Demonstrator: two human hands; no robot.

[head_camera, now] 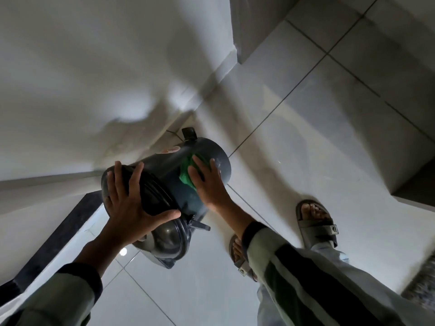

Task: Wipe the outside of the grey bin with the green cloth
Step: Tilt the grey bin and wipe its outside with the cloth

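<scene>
The grey bin (164,165) is tipped toward me, its lid end nearest me and its base pointing away at the floor. My left hand (130,203) is spread flat over the lid end, fingers apart, steadying the bin. My right hand (207,182) presses the green cloth (187,176) flat against the bin's side wall. Only the cloth's left edge shows past my fingers. A black pedal (189,133) sticks out at the bin's far end, and the opened lid (164,243) hangs below my left hand.
Pale floor tiles (306,137) spread to the right. A white wall (82,78) rises on the left, with a dark sill strip (66,234) below it. My sandalled feet (316,222) stand to the right of the bin. A cabinet corner (414,182) juts in at right.
</scene>
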